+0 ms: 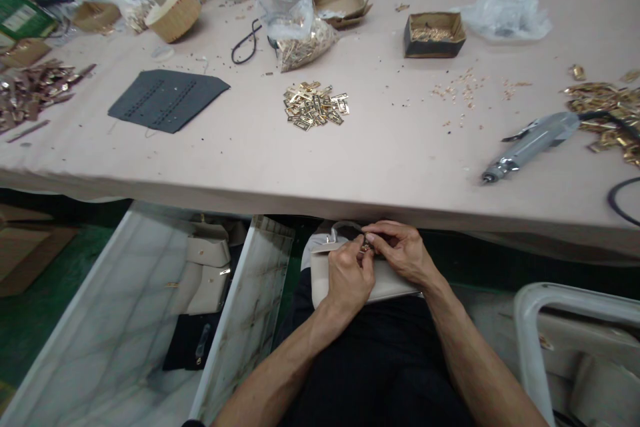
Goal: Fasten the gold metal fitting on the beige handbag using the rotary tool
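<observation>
A beige handbag [320, 280] lies across my lap, just below the table edge. My left hand [351, 270] rests on it with its fingers closed in a pinch on a small metal fitting [366, 245]. From the other side my right hand [404, 250] pinches the same fitting between thumb and fingers. The fingers partly cover the fitting, so its exact kind is hard to make out. A pale loop [345, 224] rises from the bag's top beside the left hand.
On the table are a pile of gold metal plates [315, 105], a dark flat panel [167, 99], a corded electric screwdriver [533, 140] and a small box of parts [435, 33]. A white crate [220, 353] with bags stands left; a white metal frame [525, 320] stands right.
</observation>
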A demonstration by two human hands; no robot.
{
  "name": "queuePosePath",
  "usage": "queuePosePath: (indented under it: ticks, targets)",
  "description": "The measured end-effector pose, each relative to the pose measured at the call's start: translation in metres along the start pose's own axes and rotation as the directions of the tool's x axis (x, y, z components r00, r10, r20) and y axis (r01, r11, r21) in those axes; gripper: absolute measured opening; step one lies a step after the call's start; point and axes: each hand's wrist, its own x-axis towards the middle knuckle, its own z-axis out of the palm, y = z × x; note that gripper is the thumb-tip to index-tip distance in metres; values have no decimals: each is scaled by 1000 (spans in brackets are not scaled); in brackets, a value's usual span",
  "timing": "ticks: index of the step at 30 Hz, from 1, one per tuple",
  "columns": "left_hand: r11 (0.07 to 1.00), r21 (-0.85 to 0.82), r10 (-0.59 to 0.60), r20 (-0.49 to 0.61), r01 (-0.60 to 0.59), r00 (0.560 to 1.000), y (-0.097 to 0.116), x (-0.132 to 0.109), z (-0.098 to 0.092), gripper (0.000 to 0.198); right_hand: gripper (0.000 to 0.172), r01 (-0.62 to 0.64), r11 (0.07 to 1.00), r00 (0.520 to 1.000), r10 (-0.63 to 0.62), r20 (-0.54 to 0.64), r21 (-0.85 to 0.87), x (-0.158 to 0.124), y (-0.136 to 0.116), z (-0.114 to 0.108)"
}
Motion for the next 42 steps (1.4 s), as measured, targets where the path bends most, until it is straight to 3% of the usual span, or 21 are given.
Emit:
queuePosePath:
  ticks: [12, 15, 19, 24, 36, 42]
  targets:
    - [993, 95, 71, -22, -68, 997, 0, 0, 4, 25, 22, 26, 1000, 1000, -26, 12, 14, -1, 0, -1]
    - [993, 99, 58, -16, -56, 998, -1, -1, 6, 23, 25, 27, 998, 995, -32, 91, 51, 1, 1, -8]
    - [995, 70, 77, -32, -74, 997, -1, -2, 6, 21, 29, -61, 977, 966, 6, 259, 202, 6, 0, -20]
    - [995, 50, 91, -36, -89, 995, 2, -2, 6, 23, 25, -167, 948, 928, 59, 368, 269, 15, -3, -28]
    - [989, 34, 143, -14, -142, 990, -2, 0, 6, 28, 27, -293, 888, 894, 123, 431, 354, 20, 2, -32]
    - [986, 42, 163, 19, -164, 986, -5, -1, 7, 33, 28, -387, 853, 847, 179, 500, 351, 27, 1, -34]
